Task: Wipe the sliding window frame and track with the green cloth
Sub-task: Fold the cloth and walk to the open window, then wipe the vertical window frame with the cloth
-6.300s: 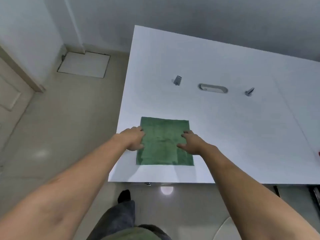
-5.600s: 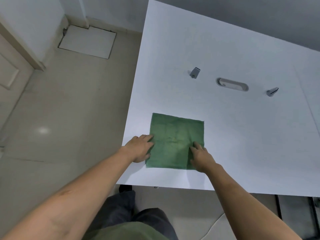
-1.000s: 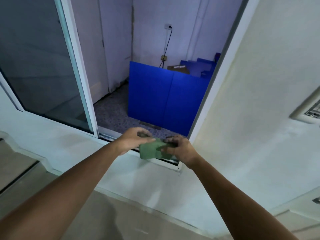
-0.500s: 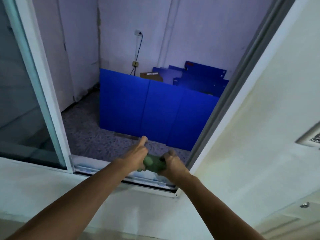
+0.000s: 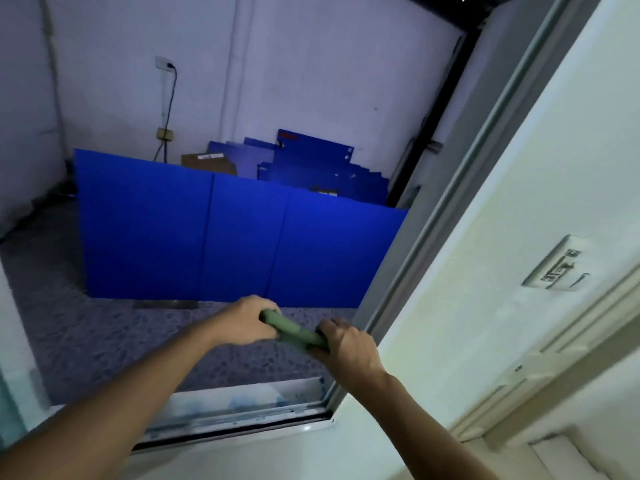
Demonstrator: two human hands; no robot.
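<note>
1. Two hands were on the cloth [image 5: 296,331]: left hand [image 5: 247,322] curled round its far end, right hand [image 5: 346,344] gripped the near end. Cloth looked folded or rolled into a thick strip, held taut between them.
2. Cloth sat in the air inside the opening, above the track [image 5: 242,408] and just beside the right frame [image 5: 450,202]. It touched neither, as far as the view showed.
3. Progress, judged: near zero. No wiping contact was visible. Track showed bluish smudges and grime along its bottom rail.
4. Left to do: whole track, right frame upright, and the rest of the frame. The sash edge [image 5: 10,410] showed only as a blurred sliver at far left.
5. Likely step in hand: getting the cloth ready or positioned before the first pass, probably at the right corner where frame met track.
6. Beyond the opening: blue panels [image 5: 207,237] standing on a speckled floor [image 5: 104,341]; not part of the job.
</note>
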